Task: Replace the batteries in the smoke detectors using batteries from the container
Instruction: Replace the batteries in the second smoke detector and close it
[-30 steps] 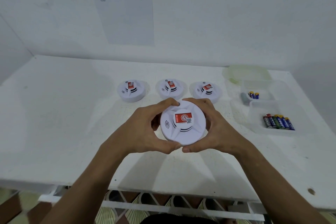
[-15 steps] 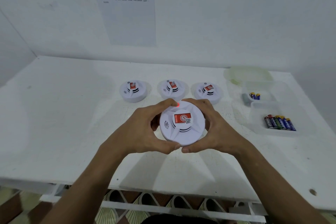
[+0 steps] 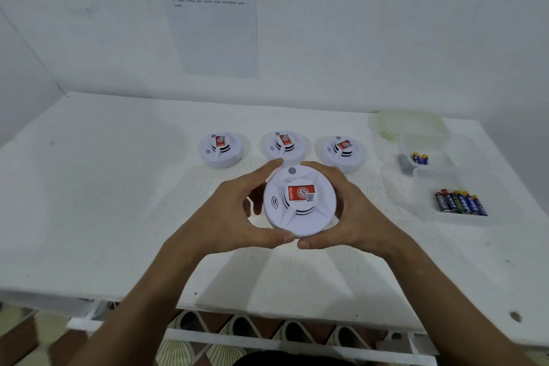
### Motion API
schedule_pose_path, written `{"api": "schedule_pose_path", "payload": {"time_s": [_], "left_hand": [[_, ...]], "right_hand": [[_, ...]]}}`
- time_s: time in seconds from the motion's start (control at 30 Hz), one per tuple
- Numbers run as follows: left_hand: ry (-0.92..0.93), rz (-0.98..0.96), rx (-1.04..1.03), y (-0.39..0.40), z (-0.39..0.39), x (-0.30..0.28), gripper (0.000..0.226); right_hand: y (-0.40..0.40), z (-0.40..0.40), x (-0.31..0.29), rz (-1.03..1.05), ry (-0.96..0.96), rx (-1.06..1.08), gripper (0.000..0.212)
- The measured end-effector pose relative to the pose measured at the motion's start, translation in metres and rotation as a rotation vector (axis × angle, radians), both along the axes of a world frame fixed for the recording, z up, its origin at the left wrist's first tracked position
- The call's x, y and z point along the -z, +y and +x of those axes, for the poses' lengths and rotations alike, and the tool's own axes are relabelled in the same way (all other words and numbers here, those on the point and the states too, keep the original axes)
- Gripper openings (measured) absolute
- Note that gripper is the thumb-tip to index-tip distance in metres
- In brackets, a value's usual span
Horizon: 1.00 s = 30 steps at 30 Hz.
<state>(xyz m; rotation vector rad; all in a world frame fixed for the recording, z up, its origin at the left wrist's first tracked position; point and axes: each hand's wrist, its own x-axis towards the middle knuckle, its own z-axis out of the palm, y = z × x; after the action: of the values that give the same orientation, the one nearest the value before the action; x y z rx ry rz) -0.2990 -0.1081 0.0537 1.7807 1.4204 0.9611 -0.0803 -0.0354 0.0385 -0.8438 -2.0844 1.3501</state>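
Both hands clasped a round white plastic smoke detector (image 3: pixel 300 202) above the white painted table (image 3: pixel 118 202). The left hand (image 3: pixel 234 214) curled round its left rim and the right hand (image 3: pixel 353 214) round its right rim, thumbs nearly meeting at the near edge. Its raised centre carried a red and white label with a circled "S" logo and a small QR code; the finer print was too small to read. Three matching detectors (image 3: pixel 221 149) (image 3: pixel 284 144) (image 3: pixel 342 151) sat in a row just behind. To the right, a clear plastic container (image 3: pixel 454 218) held a row of AA batteries (image 3: pixel 460 202), the leftmost marked "EVEREADY". A second clear tub (image 3: pixel 439 142) behind it held two blue batteries (image 3: pixel 419 158). A printed sheet (image 3: pixel 211 15) on the wall was illegible.
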Motion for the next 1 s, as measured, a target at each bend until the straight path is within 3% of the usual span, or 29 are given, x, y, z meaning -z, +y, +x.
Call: {"api": "schedule_pose_path", "payload": {"time_s": [0.17,1.0], "left_hand": [[-0.004,-0.018,0.045,0.0011,0.0010,-0.0028,0.078],[0.005,-0.050,0.035,0.0084,-0.0041,0.0047,0.085]], "right_hand": [[-0.0003,0.0008,0.0010,-0.036,0.018,-0.029,0.100],[0.0040,0.0011,0.0020,-0.062,0.004,-0.023,0.101]]}}
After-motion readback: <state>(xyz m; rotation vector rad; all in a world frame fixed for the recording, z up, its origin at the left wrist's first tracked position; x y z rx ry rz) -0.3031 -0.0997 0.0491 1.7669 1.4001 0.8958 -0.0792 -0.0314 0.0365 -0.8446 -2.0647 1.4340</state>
